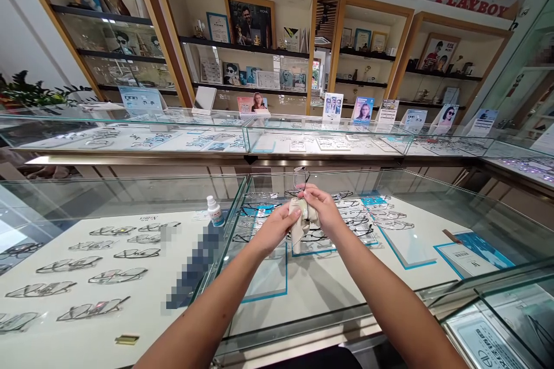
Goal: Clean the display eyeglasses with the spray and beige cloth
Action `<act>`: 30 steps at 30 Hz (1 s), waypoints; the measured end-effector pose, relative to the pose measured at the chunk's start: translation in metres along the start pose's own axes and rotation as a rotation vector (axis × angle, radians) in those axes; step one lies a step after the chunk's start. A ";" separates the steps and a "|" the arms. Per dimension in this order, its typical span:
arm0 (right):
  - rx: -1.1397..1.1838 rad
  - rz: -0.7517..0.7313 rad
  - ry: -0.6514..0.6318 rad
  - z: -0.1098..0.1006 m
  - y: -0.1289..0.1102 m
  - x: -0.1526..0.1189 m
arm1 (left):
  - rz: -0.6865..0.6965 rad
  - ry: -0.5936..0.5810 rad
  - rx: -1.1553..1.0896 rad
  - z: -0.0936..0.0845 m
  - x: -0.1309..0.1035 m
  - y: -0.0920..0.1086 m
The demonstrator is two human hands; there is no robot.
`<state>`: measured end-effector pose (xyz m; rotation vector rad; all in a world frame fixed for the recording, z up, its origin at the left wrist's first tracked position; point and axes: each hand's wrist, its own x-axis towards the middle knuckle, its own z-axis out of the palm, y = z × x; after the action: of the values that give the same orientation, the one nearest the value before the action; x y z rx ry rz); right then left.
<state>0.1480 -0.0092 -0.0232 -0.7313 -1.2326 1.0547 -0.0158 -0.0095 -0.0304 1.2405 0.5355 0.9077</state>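
Observation:
Both my hands are raised over the glass display case, close together in the middle of the view. My left hand (277, 225) pinches a beige cleaning cloth (298, 233), whose loose end hangs down. Held by my right hand (319, 204) is a pair of eyeglasses (300, 176) with thin dark frames; one lens sticks up above the fingers. The cloth is folded around the lower part of the glasses, so the other lens is hidden. Below, rows of eyeglasses (359, 222) lie inside the case. A small white spray bottle (214, 210) stands left of my hands on the glass.
More eyeglasses (119, 275) lie in rows in the left case. Across the aisle runs a second glass counter (208, 155) topped with advertising cards (333, 106). Wooden display shelves (246, 49) line the wall behind. A blue-and-white leaflet (474, 256) lies at the right.

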 end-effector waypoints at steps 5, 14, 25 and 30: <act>-0.018 0.004 -0.072 0.005 0.000 -0.005 | 0.062 0.045 0.053 -0.001 0.003 -0.005; -0.019 -0.032 0.005 0.001 0.000 -0.001 | 0.116 0.228 0.096 -0.010 0.012 -0.009; -0.402 -0.028 -0.211 -0.006 -0.007 -0.002 | 0.184 0.206 0.044 -0.018 0.012 -0.002; -0.308 0.038 -0.247 -0.005 0.002 -0.001 | 0.147 0.138 -0.169 -0.009 0.009 0.002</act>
<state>0.1521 -0.0094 -0.0262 -0.8802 -1.6235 1.0191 -0.0186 0.0027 -0.0297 1.0795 0.4702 1.1454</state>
